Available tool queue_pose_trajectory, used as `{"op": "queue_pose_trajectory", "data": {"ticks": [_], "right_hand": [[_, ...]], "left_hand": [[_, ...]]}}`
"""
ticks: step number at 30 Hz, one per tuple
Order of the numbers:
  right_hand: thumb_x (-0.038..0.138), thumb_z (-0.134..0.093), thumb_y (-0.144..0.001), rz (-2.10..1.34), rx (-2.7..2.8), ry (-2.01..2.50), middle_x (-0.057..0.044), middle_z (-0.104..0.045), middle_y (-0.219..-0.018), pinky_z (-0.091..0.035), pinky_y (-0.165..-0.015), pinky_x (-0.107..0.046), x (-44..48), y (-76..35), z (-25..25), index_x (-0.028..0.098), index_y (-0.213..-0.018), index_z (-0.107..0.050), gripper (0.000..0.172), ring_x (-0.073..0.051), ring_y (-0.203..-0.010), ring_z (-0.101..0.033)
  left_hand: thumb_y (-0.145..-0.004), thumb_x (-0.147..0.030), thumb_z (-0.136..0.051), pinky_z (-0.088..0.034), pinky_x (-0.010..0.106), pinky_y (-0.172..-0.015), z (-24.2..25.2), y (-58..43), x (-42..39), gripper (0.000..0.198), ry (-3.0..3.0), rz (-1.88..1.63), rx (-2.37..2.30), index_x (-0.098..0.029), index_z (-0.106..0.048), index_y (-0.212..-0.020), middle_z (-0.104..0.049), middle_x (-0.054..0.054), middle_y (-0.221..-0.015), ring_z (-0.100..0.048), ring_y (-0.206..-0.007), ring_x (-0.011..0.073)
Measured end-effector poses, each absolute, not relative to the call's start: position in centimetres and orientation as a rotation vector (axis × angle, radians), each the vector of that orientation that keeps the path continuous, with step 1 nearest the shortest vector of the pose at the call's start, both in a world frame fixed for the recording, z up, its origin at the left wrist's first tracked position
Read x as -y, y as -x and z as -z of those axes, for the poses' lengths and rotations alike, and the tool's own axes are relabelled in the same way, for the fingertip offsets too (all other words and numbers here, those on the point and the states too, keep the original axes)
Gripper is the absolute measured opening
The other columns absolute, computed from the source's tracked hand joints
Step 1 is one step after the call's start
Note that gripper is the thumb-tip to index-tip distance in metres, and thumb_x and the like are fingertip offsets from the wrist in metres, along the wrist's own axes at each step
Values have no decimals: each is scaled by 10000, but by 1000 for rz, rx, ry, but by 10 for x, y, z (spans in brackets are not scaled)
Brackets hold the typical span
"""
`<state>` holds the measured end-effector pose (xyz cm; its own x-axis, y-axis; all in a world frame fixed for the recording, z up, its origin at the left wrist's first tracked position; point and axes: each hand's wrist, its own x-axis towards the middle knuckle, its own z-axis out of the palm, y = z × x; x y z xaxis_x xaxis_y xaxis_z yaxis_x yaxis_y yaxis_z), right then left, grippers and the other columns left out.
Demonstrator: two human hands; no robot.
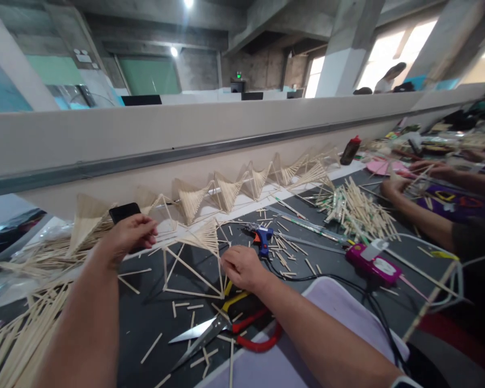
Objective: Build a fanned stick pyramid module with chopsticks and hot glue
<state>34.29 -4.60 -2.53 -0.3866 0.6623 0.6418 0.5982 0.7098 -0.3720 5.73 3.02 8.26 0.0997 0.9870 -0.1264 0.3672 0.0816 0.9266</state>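
Observation:
My left hand (136, 233) is raised at the left, its fingertips pinched together; what lies between them, if anything, does not show. Just behind it is a black phone-like slab (123, 212), partly covered by the hand. My right hand (242, 267) is curled closed at the right side of a frame of thin wooden sticks (192, 258), whose top carries a fanned row of sticks. Its fingertips are partly hidden, against the frame's upright. Below that hand lie open scissors (222, 323) with red and yellow handles. A blue and orange glue gun (263, 240) rests just beyond it.
A row of twisted stick structures (228, 191) stands along the low wall. Loose sticks (358, 210) are heaped at the right, others (28, 339) at left. A pink power strip (374, 263) with cables lies near a lilac cloth (335, 307). Another person's hands (400, 186) work at far right.

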Motion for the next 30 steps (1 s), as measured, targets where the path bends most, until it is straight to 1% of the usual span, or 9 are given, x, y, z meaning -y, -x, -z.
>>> {"op": "queue_pose_trajectory", "data": {"ticks": [4, 8, 11, 14, 17, 19, 21, 26, 30], "right_hand": [[244, -414, -853, -266, 1811, 914, -24, -569, -642, -402, -636, -235, 52, -346, 10, 189, -692, -566, 229, -129, -628, -522], [302, -401, -875, -353, 1666, 894, -20, -552, -630, -405, -597, -220, 66, -342, -6, 180, -717, -575, 265, -119, -603, -510], [308, -409, -872, -333, 1747, 800, -20, -571, -634, -396, -587, -209, 76, -333, -8, 173, -723, -586, 268, -111, -591, -508], [324, -416, -876, -334, 1940, 776, -10, -594, -649, -381, -588, -194, 76, -330, -5, 173, -752, -601, 269, -101, -601, -522], [423, -423, -872, -328, 2077, 1067, -6, -630, -678, -372, -603, -199, 61, -349, -5, 191, -706, -610, 341, -113, -653, -557], [451, -364, -892, -315, 1896, 1533, -35, -664, -746, -384, -631, -221, 46, -372, -4, 192, -726, -623, 402, -139, -717, -589], [418, -401, -876, -349, 1656, 1929, -77, -681, -869, -402, -687, -253, 32, -395, -1, 190, -839, -634, 329, -182, -827, -611], [438, -552, -763, -420, 1505, 2065, -197, -667, -919, -424, -740, -346, 15, -419, 18, 108, -937, -617, 379, -294, -899, -618], [274, -659, -642, -513, 1345, 2030, -207, -658, -933, -427, -746, -370, 10, -420, 30, 88, -1036, -557, 447, -317, -901, -613]], "left_hand": [[-630, -447, -701, -429, 206, -429, -120, -70, -13, 332, -1481, -800, -1421, -147, -571, -695, -585, 0, -561, -516, -463, 104], [-636, -514, -675, -455, 251, -409, -129, -121, 22, 454, -1570, -527, -1343, -141, -633, -891, -642, 53, -686, -570, -498, 155], [-712, -472, -629, -445, 227, -406, -117, -159, 55, 421, -1622, -661, -1273, -149, -608, -981, -626, 26, -621, -559, -469, 133], [-774, -448, -570, -415, 186, -394, -102, -175, 78, 332, -1594, -875, -1195, -139, -613, -886, -607, 8, -570, -507, -417, 87], [-770, -437, -580, -420, 179, -372, -93, -171, 90, 290, -1473, -1025, -1147, -147, -586, -784, -627, 18, -646, -524, -445, 86], [-765, -428, -590, -394, 173, -325, -86, -165, 95, 272, -1427, -1019, -1137, -157, -568, -778, -624, 10, -667, -510, -418, 81], [-767, -422, -590, -372, 166, -296, -75, -163, 100, 264, -1395, -958, -1117, -161, -557, -788, -616, 0, -665, -494, -391, 74], [-773, -435, -581, -374, 168, -293, -37, -169, 107, 286, -1326, -858, -1058, -151, -547, -787, -605, -6, -640, -503, -381, 78], [-778, -438, -575, -377, 170, -295, -15, -169, 105, 294, -1295, -865, -1024, -146, -542, -787, -599, -7, -633, -502, -382, 77]]}}
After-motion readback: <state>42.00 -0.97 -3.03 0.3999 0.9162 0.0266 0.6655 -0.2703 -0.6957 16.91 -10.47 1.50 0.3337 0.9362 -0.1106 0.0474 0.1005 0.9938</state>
